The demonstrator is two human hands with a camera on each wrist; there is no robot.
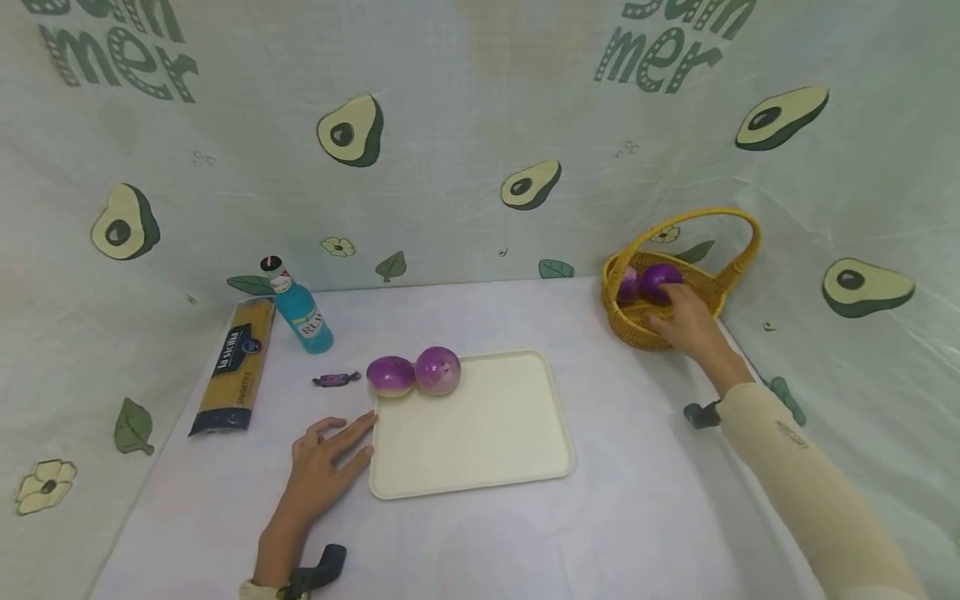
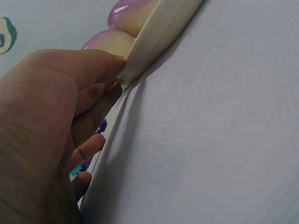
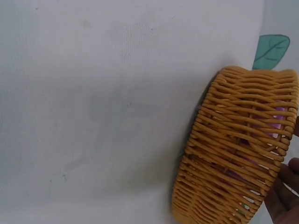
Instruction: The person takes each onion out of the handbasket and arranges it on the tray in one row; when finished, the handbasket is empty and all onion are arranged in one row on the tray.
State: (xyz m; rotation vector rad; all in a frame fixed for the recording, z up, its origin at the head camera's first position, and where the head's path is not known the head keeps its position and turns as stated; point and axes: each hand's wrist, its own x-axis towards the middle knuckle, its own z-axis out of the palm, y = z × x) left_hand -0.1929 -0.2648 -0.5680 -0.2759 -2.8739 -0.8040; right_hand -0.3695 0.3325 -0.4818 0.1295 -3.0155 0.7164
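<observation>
In the head view my left hand is at the left edge of a cream rectangular tray, its thumb and index fingertips at the rim. The left wrist view shows that thumb and the fingers close against the tray's rim. Two glossy purple-and-cream turnips sit side by side at the tray's back left corner. My right hand reaches into a yellow wicker basket, fingers spread beside a dark purple turnip. A paler purple one lies left of it. In the right wrist view the basket wall hides most of this hand.
A blue bottle stands at the back left beside a pasta pack. Between bottle and tray lies a small purple wrapped candy. The basket's tall handle arches over its opening. A patterned cloth hangs behind the white table.
</observation>
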